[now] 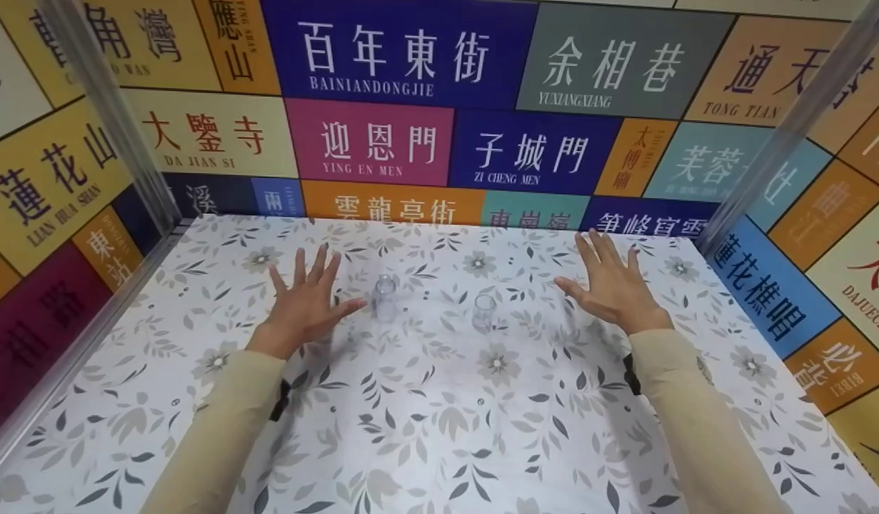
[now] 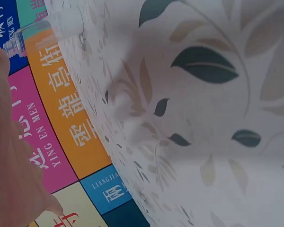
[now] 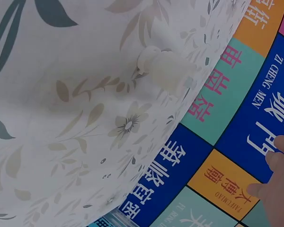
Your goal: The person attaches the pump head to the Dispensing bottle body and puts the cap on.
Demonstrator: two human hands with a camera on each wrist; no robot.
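Note:
A small clear bottle (image 1: 385,300) with a narrow neck stands on the flower-patterned table, just right of my left hand (image 1: 307,303). That hand has its fingers spread, and its thumb points toward the bottle. In the left wrist view the bottle (image 2: 52,28) appears at the upper left, past the thumb. To the right of the bottle stands a second clear vessel (image 1: 484,314), shorter and wider at the top; it looks whitish in the right wrist view. My right hand (image 1: 614,285) is farther right, fingers fanned out and holding nothing.
A white tablecloth (image 1: 439,442) with grey leaves and flowers covers the table. Behind it rises a wall of colourful sign panels (image 1: 403,50). Clear upright posts (image 1: 118,107) stand at both back corners, with more panels along the sides.

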